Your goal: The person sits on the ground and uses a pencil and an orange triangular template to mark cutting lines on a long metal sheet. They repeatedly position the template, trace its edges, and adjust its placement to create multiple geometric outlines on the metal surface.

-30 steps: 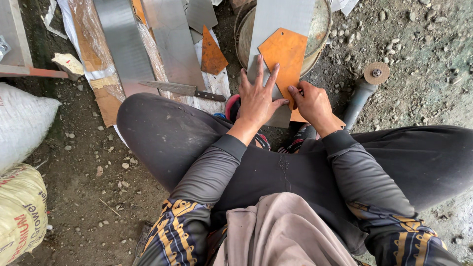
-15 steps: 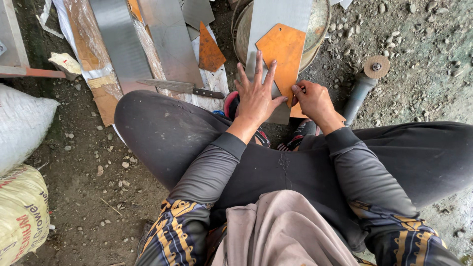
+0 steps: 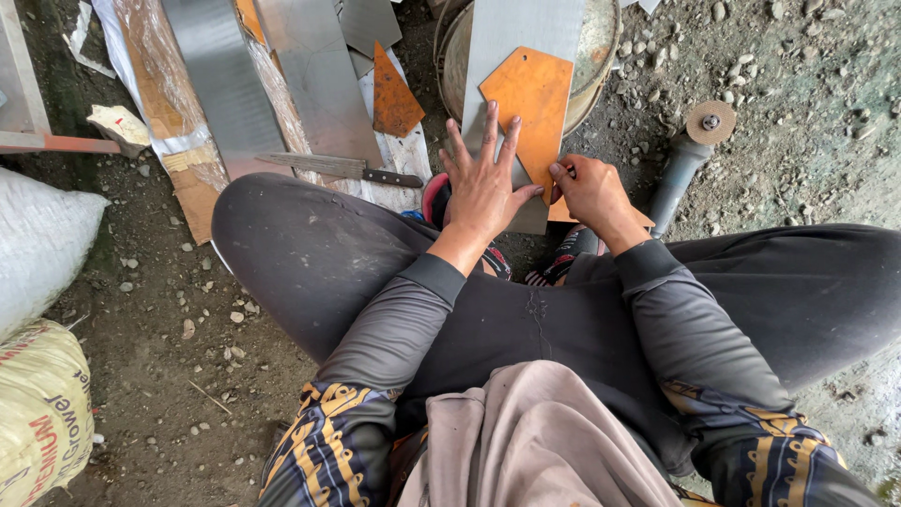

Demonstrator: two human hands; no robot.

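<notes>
Since the earlier frames little has shifted: left hand (image 3: pixel 486 183) stays spread flat, right hand (image 3: pixel 591 191) stays at the template's lower right edge, camera just nudges. Left hand is fully open, fingers splayed, palm pressing down on the orange template (image 3: pixel 530 108) and the grey steel strip (image 3: pixel 511 56) under it; it grips nothing, only pins. Right hand is curled nearly closed, fingertips pinched at the template edge, maybe on a scriber or marker, too small to tell. Template lies on the strip, which runs up over a round metal drum (image 3: pixel 601 56).

Outward: a knife (image 3: pixel 343 169) with a dark handle lies left of the hand on more sheet metal (image 3: pixel 314 75), a rusty triangular offcut (image 3: pixel 392 94) just above it. An angle grinder (image 3: pixel 690 155) rests right of the right hand on gravel. Sacks (image 3: pixel 38 338) sit far left.

Risk, as I judge it: the template could slide if palm pressure eases, skewing the line; sheet edges look sharp and could cut the splayed fingers.
</notes>
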